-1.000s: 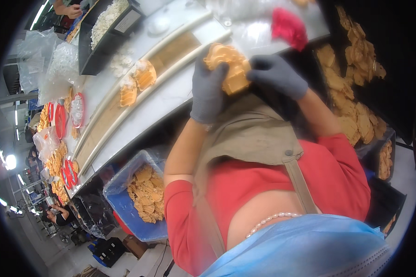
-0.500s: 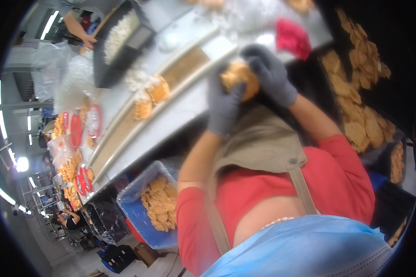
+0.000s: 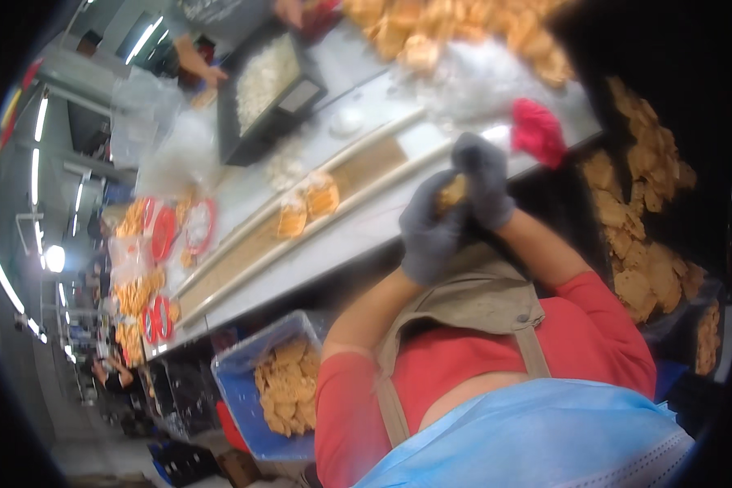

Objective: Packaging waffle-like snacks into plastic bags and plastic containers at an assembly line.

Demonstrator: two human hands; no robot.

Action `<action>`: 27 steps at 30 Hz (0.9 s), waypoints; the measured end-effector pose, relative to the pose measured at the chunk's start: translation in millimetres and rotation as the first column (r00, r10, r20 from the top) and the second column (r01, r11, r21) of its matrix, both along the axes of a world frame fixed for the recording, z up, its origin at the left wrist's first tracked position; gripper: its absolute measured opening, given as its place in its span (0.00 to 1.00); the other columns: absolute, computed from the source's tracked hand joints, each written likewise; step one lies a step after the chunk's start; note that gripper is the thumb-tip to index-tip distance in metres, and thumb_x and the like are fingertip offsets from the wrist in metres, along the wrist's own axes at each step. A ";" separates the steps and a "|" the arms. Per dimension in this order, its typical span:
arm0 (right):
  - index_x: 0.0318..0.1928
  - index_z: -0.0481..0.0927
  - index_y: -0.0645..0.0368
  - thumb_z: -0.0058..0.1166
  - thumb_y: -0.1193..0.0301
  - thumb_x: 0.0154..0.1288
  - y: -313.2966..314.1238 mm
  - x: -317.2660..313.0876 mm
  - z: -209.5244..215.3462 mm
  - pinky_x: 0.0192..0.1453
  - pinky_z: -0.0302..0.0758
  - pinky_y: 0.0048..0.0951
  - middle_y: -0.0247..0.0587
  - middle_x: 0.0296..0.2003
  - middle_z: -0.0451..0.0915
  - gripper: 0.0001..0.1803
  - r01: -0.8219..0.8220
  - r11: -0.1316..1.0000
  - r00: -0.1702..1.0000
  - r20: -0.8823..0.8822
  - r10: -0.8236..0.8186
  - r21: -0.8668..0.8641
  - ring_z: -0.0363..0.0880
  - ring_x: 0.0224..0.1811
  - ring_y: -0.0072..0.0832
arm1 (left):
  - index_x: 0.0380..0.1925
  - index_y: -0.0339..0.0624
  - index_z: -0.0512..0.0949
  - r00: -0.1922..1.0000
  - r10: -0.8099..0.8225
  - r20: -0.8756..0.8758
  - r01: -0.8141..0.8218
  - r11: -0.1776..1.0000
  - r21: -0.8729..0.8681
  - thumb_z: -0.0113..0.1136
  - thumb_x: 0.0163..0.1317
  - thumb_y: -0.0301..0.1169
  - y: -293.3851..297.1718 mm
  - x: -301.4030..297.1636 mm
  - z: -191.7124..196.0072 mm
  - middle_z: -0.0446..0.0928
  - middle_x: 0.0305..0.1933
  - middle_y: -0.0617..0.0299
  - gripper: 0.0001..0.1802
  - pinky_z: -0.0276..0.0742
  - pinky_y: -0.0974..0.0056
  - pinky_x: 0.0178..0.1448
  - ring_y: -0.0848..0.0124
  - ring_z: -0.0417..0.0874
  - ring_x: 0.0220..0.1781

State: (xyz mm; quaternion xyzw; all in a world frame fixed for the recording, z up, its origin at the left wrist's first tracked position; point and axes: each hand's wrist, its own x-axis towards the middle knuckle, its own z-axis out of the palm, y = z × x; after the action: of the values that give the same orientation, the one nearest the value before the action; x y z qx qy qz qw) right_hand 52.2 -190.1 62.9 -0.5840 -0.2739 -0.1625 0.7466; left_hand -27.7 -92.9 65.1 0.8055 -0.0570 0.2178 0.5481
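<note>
Both my hands wear grey gloves and meet above the near edge of the white table (image 3: pixel 366 220). Between them is a tan-orange piece (image 3: pixel 452 193), mostly covered by the fingers; its exact kind is not clear. My left hand (image 3: pixel 431 232) is closed around its near side. My right hand (image 3: pixel 483 180) grips it from the far right, slightly blurred. Left of my hands, two orange pieces (image 3: pixel 322 193) with white material on them lie on the brown strip (image 3: pixel 370 165) along the table.
A black box (image 3: pixel 264 93) of white bits stands across the table, beside another person's hand (image 3: pixel 207 73). Orange pieces (image 3: pixel 431 32) are heaped at the far side, near a pink cloth-like bundle (image 3: pixel 537 134). A blue bin (image 3: pixel 256 427) of tan pieces stands below left; more pieces (image 3: pixel 634 236) lie right.
My hands have closed together around the tan-orange piece, which is now mostly hidden. The view has shifted, so the table and its contents sit lower and further right.
</note>
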 end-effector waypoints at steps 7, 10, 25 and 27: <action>0.23 0.70 0.59 0.46 0.56 0.71 8.7 2.7 1.5 0.29 0.61 0.22 0.26 0.22 0.63 0.23 -0.072 0.985 0.982 -0.161 0.098 0.158 0.59 0.26 0.15 | 0.49 0.34 0.75 0.995 -0.068 0.079 0.080 0.984 -0.162 0.65 0.56 0.27 11.2 13.7 -24.4 0.79 0.44 0.54 0.20 0.76 0.65 0.50 0.69 0.80 0.44; 0.25 0.71 0.58 0.47 0.55 0.71 3.3 21.4 -7.3 0.32 0.63 0.22 0.27 0.23 0.66 0.22 -0.181 0.945 0.973 -0.094 0.213 0.271 0.61 0.27 0.16 | 0.51 0.35 0.73 0.992 -0.093 0.089 0.115 0.953 -0.281 0.64 0.58 0.30 11.8 18.9 -10.0 0.76 0.49 0.54 0.22 0.75 0.64 0.52 0.68 0.77 0.48; 0.37 0.75 0.58 0.40 0.51 0.72 2.4 -3.5 5.2 0.43 0.69 0.23 0.32 0.32 0.73 0.23 -0.092 0.996 0.989 -0.114 0.093 0.009 0.69 0.36 0.20 | 0.60 0.41 0.62 0.997 0.040 0.062 -0.023 0.967 -0.255 0.69 0.50 0.31 13.3 10.6 12.5 0.70 0.55 0.54 0.37 0.72 0.63 0.57 0.65 0.72 0.55; 0.38 0.75 0.59 0.41 0.49 0.71 -1.5 5.0 5.8 0.44 0.69 0.23 0.32 0.32 0.72 0.24 -0.170 0.984 0.986 -0.007 0.169 -0.048 0.68 0.37 0.20 | 0.61 0.42 0.63 0.988 0.067 0.137 -0.051 0.992 -0.119 0.71 0.50 0.35 13.3 14.3 11.3 0.72 0.55 0.52 0.39 0.73 0.62 0.55 0.64 0.76 0.53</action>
State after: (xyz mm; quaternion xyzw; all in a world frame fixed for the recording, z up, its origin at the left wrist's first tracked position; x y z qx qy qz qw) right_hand 57.1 -191.7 68.7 -0.5768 -0.3253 -0.0909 0.7438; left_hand -13.5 -79.7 76.4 0.7564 -0.0589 0.2934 0.5816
